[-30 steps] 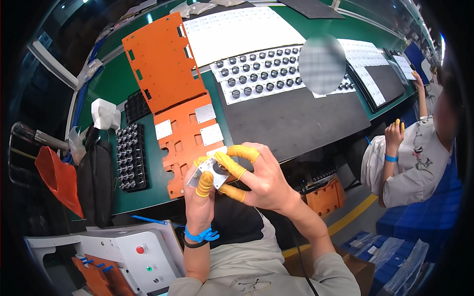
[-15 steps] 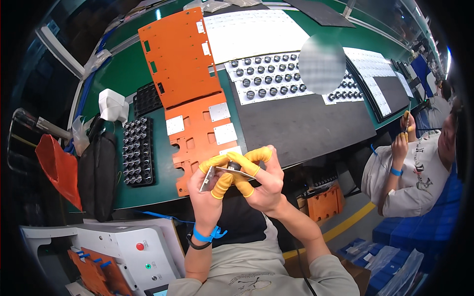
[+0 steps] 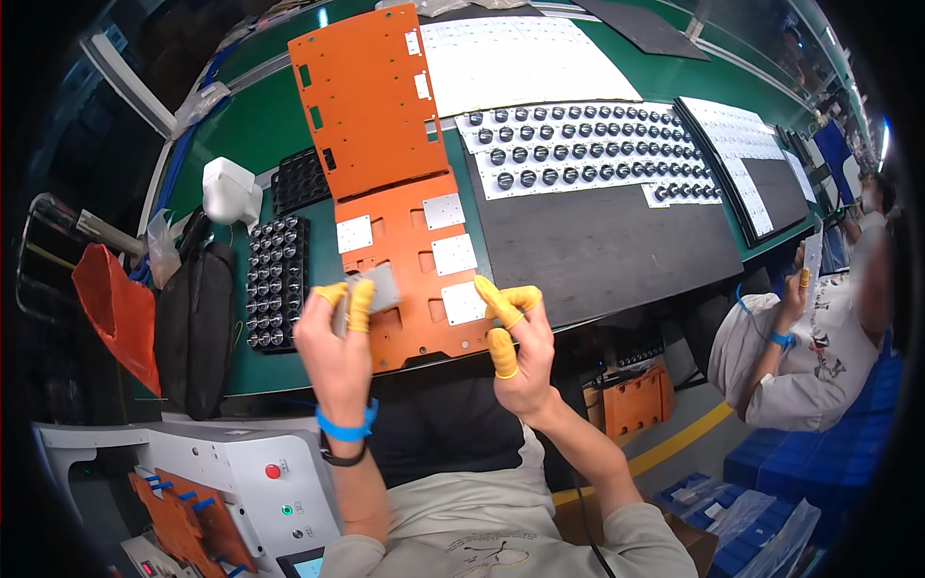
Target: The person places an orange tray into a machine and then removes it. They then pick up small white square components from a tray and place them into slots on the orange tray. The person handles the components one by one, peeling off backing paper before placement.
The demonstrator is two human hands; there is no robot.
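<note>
Above green bench point(image 3: 246, 125), left hand point(image 3: 332, 337) fingers point(image 3: 360, 301) around small grey plate point(image 3: 379, 287).

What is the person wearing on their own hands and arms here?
Yellow rubber finger cots cover several fingertips of the left hand and the right hand. A blue wristband over a dark strap circles the left wrist. Forearms are bare; light beige short sleeves show.

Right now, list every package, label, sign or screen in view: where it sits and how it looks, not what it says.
Screen: small, bluish, at the lower edge on the grey control box.
Packages: clear bags over blue stacks, lower right corner.
Crate: small, orange, under the bench edge, right of the right hand.
Small grey plate: square, held in the left hand; no label visible.
</note>
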